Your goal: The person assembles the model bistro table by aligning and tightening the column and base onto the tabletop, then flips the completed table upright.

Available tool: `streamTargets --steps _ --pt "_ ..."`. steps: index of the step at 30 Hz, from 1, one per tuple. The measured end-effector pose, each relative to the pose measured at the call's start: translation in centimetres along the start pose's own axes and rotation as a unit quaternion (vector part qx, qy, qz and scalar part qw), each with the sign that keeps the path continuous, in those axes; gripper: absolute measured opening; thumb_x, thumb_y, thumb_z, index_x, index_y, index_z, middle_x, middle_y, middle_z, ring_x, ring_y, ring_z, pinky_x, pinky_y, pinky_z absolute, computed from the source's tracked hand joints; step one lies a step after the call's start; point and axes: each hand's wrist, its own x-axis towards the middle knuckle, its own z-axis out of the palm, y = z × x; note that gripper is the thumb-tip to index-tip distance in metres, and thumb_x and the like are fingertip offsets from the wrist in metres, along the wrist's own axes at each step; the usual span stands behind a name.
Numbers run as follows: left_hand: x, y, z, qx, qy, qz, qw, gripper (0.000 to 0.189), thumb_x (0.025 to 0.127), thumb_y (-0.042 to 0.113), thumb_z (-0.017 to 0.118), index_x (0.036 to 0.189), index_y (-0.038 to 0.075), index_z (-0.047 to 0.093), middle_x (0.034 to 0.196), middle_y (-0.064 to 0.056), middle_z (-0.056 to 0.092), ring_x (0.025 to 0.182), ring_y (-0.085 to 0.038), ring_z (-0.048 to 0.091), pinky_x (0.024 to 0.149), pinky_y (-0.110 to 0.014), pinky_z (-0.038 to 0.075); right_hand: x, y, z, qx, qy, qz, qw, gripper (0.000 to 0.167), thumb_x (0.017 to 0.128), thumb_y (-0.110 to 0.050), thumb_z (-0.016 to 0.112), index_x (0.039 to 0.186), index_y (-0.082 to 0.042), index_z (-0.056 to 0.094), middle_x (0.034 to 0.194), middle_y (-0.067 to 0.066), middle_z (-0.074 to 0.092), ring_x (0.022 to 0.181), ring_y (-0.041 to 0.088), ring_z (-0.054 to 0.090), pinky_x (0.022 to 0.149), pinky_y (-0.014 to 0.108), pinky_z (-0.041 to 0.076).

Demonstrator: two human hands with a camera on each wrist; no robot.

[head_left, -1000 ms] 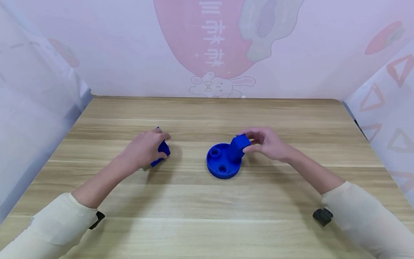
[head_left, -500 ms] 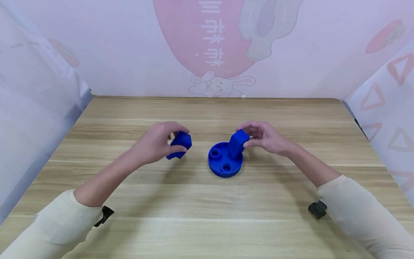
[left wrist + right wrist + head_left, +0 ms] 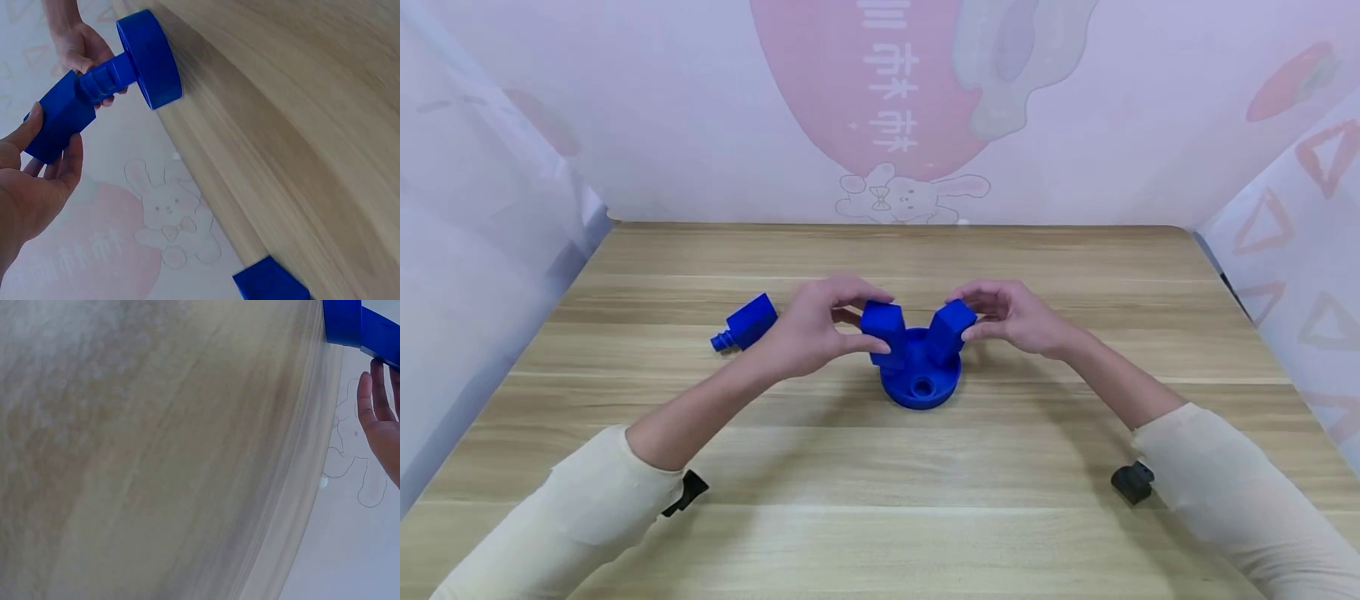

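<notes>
In the head view my left hand (image 3: pixel 812 333) pinches a blue block (image 3: pixel 883 325) between thumb and fingers, over the left part of a round blue base (image 3: pixel 919 402). The left wrist view shows this block's narrower ridged end (image 3: pixel 97 85) pointing toward the base. My right hand (image 3: pixel 1026 323) grips another blue block (image 3: pixel 952 327), which stands tilted at the base's right side. At the base's front, a round socket (image 3: pixel 923 387) shows. The left socket is hidden behind the left-hand block.
A third blue block (image 3: pixel 752 321) with a ridged peg lies on the wooden table (image 3: pixel 880 517), behind my left forearm. A printed white panel (image 3: pixel 700 125) rises along the table's back edge. Black devices (image 3: pixel 1132 482) sit at both sleeves.
My left hand has lifted its block off the table and carried it right to the base, uncovering the third block. My right hand keeps its grip, barely moving.
</notes>
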Motion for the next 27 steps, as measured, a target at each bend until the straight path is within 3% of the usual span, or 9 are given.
streamTargets --steps 6,11,19,22,27 --pt "0.8 -0.2 1.8 -0.046 -0.034 0.018 0.9982 0.043 0.08 -0.002 0.087 0.121 -0.003 0.072 0.119 -0.014 0.073 0.109 -0.029 0.069 0.094 -0.039 0.059 0.0 0.1 0.0 0.001 -0.007 0.0 1.0 0.047 0.09 0.014 0.071 0.135 0.011 0.057 0.134 0.026 0.063 0.117 0.026 0.066 0.092 0.032 0.058" --pt "1.2 -0.7 3.1 -0.05 -0.053 0.036 0.9967 0.042 0.08 -0.002 0.087 0.12 -0.004 0.073 0.119 -0.015 0.071 0.112 -0.03 0.068 0.093 -0.038 0.059 0.0 0.1 -0.1 -0.009 -0.006 0.001 0.9999 0.047 0.09 0.012 0.071 0.135 0.011 0.057 0.133 0.026 0.063 0.12 0.034 0.064 0.092 0.033 0.058" --pt "1.5 -1.2 4.2 -0.032 -0.115 0.028 0.9925 0.043 0.084 0.0 0.084 0.125 0.0 0.071 0.129 -0.017 0.065 0.124 -0.033 0.061 0.095 -0.042 0.058 -0.1 0.0 0.0 0.005 -0.009 0.005 0.9999 0.046 0.091 0.014 0.07 0.135 0.012 0.056 0.129 0.025 0.064 0.115 0.025 0.066 0.09 0.032 0.059" --pt "1.4 -1.3 4.7 -0.03 -0.108 0.017 0.9936 0.049 0.083 0.006 0.088 0.127 0.001 0.069 0.131 -0.015 0.064 0.121 -0.032 0.062 0.095 -0.04 0.059 -0.2 -0.1 -0.1 0.001 -0.009 0.0 1.0 0.046 0.091 0.014 0.069 0.135 0.012 0.056 0.13 0.026 0.064 0.113 0.024 0.067 0.09 0.032 0.059" --pt "1.4 -1.3 5.7 -0.041 -0.062 -0.028 0.9968 0.055 0.079 0.012 0.092 0.123 -0.001 0.062 0.127 -0.015 0.066 0.113 -0.03 0.068 0.094 -0.038 0.059 -0.3 0.0 -0.1 -0.007 -0.007 -0.006 0.9999 0.047 0.091 0.013 0.07 0.136 0.012 0.056 0.133 0.028 0.062 0.113 0.027 0.068 0.091 0.033 0.059"
